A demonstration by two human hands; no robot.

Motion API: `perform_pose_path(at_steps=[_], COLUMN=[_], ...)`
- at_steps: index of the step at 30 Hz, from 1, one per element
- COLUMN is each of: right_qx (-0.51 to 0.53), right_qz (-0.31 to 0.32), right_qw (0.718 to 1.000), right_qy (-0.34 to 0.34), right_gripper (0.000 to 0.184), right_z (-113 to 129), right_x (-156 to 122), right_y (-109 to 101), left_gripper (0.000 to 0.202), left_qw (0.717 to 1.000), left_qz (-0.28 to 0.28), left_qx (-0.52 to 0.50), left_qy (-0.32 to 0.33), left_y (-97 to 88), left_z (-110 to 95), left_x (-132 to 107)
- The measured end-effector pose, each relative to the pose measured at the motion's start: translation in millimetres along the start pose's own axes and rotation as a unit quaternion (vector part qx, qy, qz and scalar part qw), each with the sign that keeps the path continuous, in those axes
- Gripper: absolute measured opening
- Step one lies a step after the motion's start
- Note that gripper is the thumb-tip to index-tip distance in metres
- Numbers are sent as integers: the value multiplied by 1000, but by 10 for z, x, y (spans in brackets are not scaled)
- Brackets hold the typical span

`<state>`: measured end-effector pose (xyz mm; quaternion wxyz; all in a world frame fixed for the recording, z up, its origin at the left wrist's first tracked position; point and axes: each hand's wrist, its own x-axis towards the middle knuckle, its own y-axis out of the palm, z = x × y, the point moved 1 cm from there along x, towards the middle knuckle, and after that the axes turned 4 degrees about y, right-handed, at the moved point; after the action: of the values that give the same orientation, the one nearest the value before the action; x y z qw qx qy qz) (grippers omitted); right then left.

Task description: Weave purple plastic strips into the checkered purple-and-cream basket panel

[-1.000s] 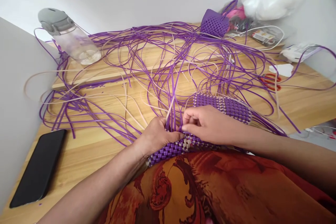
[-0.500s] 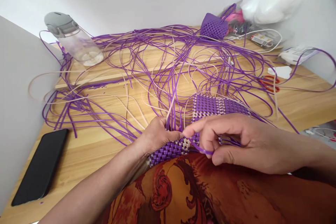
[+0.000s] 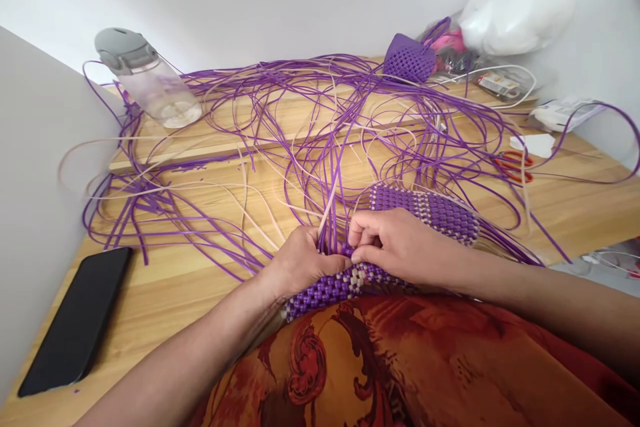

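Two hands at work on a woven band (image 3: 323,295) of purple and cream, with the patterned garment (image 3: 310,360) just on its near side and the counter (image 3: 170,300) extending beyond it. The left hand (image 3: 305,257) is closed on the band's far edge, its thumb laid along the top; upright purple strands (image 3: 334,180) and a cream strand (image 3: 328,208) rise behind that thumb. The right hand (image 3: 395,243) is narrowed to a pinch at the same edge, beside the left thumb; whether a strand is caught between its fingertips cannot be told. Beyond the band and to its right lies a woven panel (image 3: 430,207), partly masked by the right hand; any join between the two is hidden. Step in hand, as judged: working single strands into the band's edge. Next move, as judged: it calls for a steady left thumb, one strand picked cleanly from its neighbours, and an even pull, since the loose strands (image 3: 365,83) heaped beyond the band could snag.
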<state>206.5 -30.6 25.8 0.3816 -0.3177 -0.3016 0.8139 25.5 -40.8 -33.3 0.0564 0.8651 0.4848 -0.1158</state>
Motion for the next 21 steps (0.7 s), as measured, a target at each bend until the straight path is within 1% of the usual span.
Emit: perform_pose_path(at_steps=[5,8,11,15,17,21], right_qx=[-28,-35,-40,-12,8,24], right_qz=[-3,2,6,28,37,50], right_qw=[999,999,999,999,998,998], right_qy=[-18,-27,-30,-40,-46,-30], right_gripper=[15,13,10,9,9,10], right_z=[2,28,80,144,153,142], right_x=[23,49,74,96,110,145], right_y=[-20,-20,-25,-33,-34,-28], left_gripper=[17,19,15,15,17,17], left_qw=[1000,1000,1000,1000,1000,999], left_qz=[-1,-3,-11,-14,-12,5], left_qx=[2,10,25,19,-2,-35], left_qy=[-6,6,9,3,16,36], left_y=[4,12,20,28,34,47], left_z=[-9,-19,-28,-46,-56,-39], left_x=[-8,-10,-12,-13,-12,2])
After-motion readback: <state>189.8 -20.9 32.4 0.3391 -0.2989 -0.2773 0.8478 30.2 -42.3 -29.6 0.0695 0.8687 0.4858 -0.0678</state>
